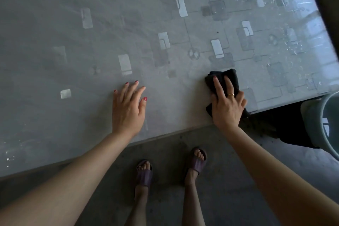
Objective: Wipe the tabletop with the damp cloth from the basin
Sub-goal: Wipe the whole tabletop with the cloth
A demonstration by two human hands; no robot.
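A grey tabletop (91,33) with a pattern of pale rectangles fills the upper part of the view. The dark damp cloth (230,77) lies crumpled on it near the front edge, on the right. My right hand (226,104) presses flat on top of the cloth, fingers spread over it, and hides its middle. My left hand (128,108) rests palm down on the bare tabletop to the left, fingers apart, holding nothing. The grey basin (328,124) stands at the right edge, below the table's corner, only partly in view.
Wet streaks and droplets glisten on the far right part of the tabletop (293,46). The table's front edge (165,135) runs diagonally. Below it is a grey concrete floor (238,189) with my two feet in sandals (197,161).
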